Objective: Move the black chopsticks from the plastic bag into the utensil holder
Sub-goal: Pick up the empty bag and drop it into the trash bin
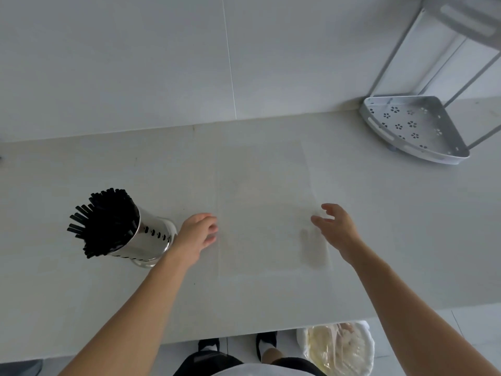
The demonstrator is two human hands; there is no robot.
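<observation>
At lower left, black chopsticks (104, 221) already fill the utensil holder (147, 241); the plastic bag (267, 210) lies flat, seemingly emptied, between both hands, left hand (199, 234) and right hand (337, 229), fingers relaxed, holding nothing.

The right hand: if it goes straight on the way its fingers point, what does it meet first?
The right hand points up-left, over the clear plastic bag lying flat on the counter. Nothing upright stands in that line; probably it would reach the wall first, though depth is unclear.

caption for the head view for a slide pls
Black chopsticks fill the steel utensil holder; both hands reach over the flat clear plastic bag.
</observation>
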